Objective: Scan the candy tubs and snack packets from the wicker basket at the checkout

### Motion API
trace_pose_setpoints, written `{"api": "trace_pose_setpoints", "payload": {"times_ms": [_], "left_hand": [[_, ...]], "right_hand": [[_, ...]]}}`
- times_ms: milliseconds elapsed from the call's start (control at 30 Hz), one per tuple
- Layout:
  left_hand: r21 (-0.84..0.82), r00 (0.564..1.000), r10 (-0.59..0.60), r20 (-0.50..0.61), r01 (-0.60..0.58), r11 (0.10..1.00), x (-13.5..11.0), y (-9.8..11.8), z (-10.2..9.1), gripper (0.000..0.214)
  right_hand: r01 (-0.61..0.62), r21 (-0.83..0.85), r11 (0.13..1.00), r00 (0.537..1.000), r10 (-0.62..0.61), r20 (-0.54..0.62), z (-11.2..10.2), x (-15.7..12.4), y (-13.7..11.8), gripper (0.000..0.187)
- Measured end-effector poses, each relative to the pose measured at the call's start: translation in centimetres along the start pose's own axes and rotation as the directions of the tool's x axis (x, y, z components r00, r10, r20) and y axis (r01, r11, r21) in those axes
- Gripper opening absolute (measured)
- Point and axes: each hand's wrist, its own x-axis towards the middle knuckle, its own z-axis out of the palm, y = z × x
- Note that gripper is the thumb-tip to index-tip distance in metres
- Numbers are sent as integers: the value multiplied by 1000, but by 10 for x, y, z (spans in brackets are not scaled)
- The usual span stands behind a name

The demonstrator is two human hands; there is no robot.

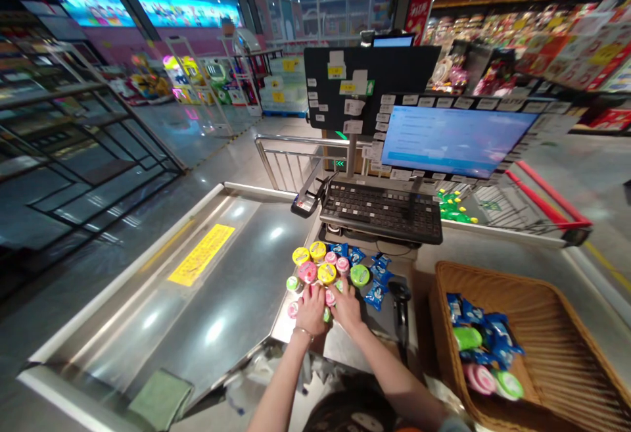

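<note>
Both my hands rest on a cluster of small round candy tins point(320, 269) in yellow, pink and green on the steel checkout counter point(231, 300). My left hand point(311, 308) lies with fingers stretched over pink tins. Beside it, my right hand point(348, 306) lies flat, fingers spread towards a green tin point(359, 275). Blue snack packets point(377, 282) lie just right of the tins. A black barcode scanner point(400, 307) stands to the right of my right hand.
A black keyboard point(382, 210) and a lit screen point(453, 139) sit behind the tins. A wicker basket point(557, 327) at right holds more packets and tins. A red-handled shopping cart point(537, 212) stands beyond the counter. A green cloth point(160, 398) lies at front left.
</note>
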Motion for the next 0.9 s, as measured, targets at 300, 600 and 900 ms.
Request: {"api": "trace_pose_setpoints", "payload": {"times_ms": [300, 600, 900], "left_hand": [[-22, 991, 47, -125, -50, 999, -3, 25, -40, 83], [17, 886, 331, -325, -344, 939, 6, 116, -117, 81], [70, 650, 719, -248, -728, 682, 17, 279, -121, 75]], "right_hand": [[-1, 85, 996, 990, 12, -137, -54, -14, 6, 51], [-113, 133, 985, 916, 155, -369, -156, -55, 60, 41], [-520, 99, 849, 759, 512, -402, -222, -154, 174, 46]]}}
